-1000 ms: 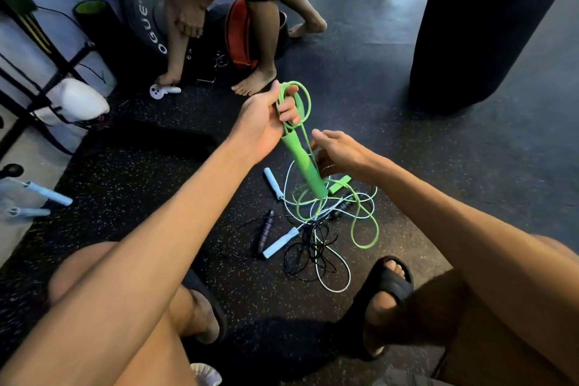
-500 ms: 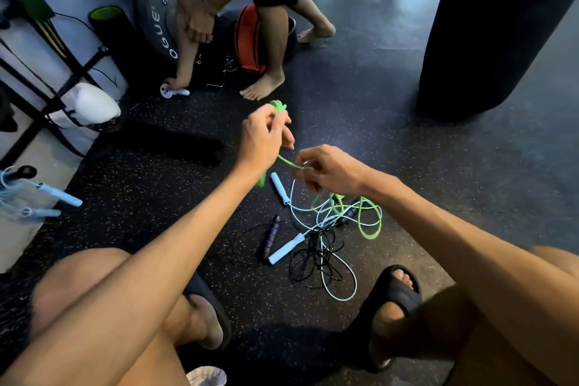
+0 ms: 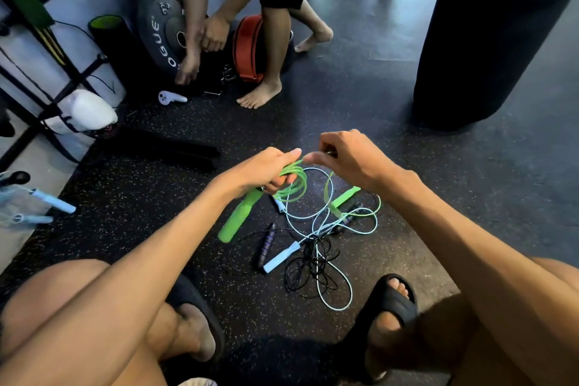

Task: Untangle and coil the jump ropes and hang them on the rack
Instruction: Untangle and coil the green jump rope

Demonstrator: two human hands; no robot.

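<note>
The left hand is closed around several loops of the green jump rope and the top of its green handle, which hangs down from the fist. Just beside it, the right hand pinches the same green cord between thumb and forefinger. Both hands hover above the tangle of pale blue and black ropes on the floor, where a second green handle lies. Beyond the tangle, a black weight plate shows the white letters "OGUE", and a barefoot person bends over it.
</note>
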